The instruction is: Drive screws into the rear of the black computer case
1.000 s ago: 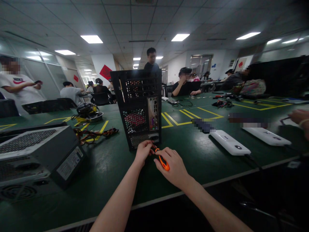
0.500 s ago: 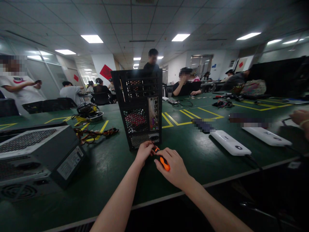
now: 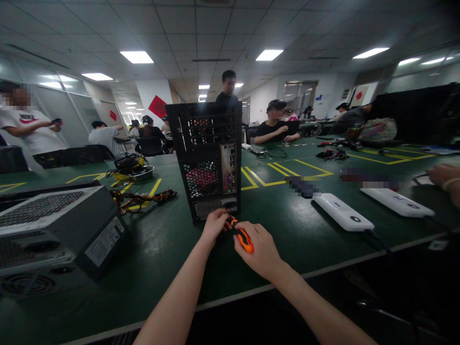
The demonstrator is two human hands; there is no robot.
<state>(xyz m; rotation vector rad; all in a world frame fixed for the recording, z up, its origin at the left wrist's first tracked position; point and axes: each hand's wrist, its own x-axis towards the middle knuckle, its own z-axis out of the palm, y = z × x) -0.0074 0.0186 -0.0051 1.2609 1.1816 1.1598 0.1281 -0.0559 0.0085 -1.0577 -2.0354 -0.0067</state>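
Note:
A black computer case (image 3: pixel 212 155) stands upright on the green table, its rear panel with ports and perforated grilles facing me. My right hand (image 3: pixel 259 249) is closed round the orange and black handle of a screwdriver (image 3: pixel 246 241), which slants up and away toward the bottom of that panel. My left hand (image 3: pixel 214 226) is pinched at the screwdriver's front end, close to the power supply grille (image 3: pixel 205 208) low on the case. The fingers hide most of the shaft, and I cannot see what the tip touches.
A grey power supply (image 3: pixel 61 235) lies at the left, its bundled cables (image 3: pixel 143 199) behind it. A metal bowl (image 3: pixel 142 173) with parts sits farther back. White power banks (image 3: pixel 343 212) lie at the right. Another person's hand (image 3: pixel 443 175) rests at the right edge; other people sit and stand beyond.
My right hand has shifted slightly on the screwdriver handle, with the fingers turned a little. My left hand stays in place. Across the table, a seated person has lowered a hand from the head.

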